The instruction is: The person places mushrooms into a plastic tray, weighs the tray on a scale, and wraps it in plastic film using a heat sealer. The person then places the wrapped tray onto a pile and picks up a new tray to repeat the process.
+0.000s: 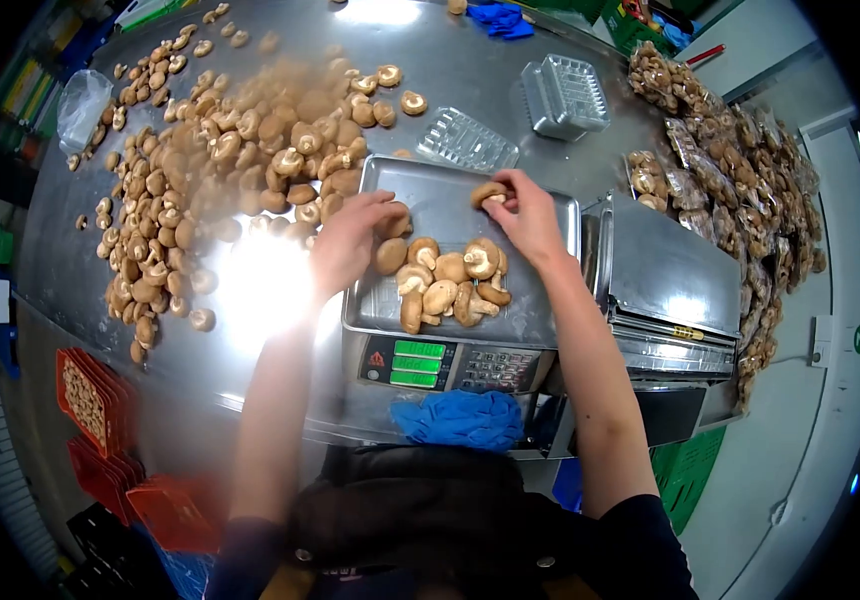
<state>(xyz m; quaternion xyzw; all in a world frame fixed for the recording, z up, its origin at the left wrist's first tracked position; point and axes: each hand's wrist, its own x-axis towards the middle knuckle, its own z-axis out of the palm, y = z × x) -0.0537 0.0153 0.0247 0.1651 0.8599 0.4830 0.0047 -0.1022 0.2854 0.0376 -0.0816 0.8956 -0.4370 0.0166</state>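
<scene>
A digital scale with a metal weighing tray stands in front of me, its green display lit. Several brown shiitake mushrooms lie on the tray, some cap up and some stem up. My right hand pinches one shiitake mushroom over the tray's far right part. At the tray's left side, my left hand has its fingers curled round another shiitake mushroom, partly hidden by the fingers.
Loose mushrooms are heaped left of the scale. Clear plastic punnets stand beyond it. Right of it is a metal machine, with packed mushrooms behind. Blue gloves lie near my body; red crates stand lower left.
</scene>
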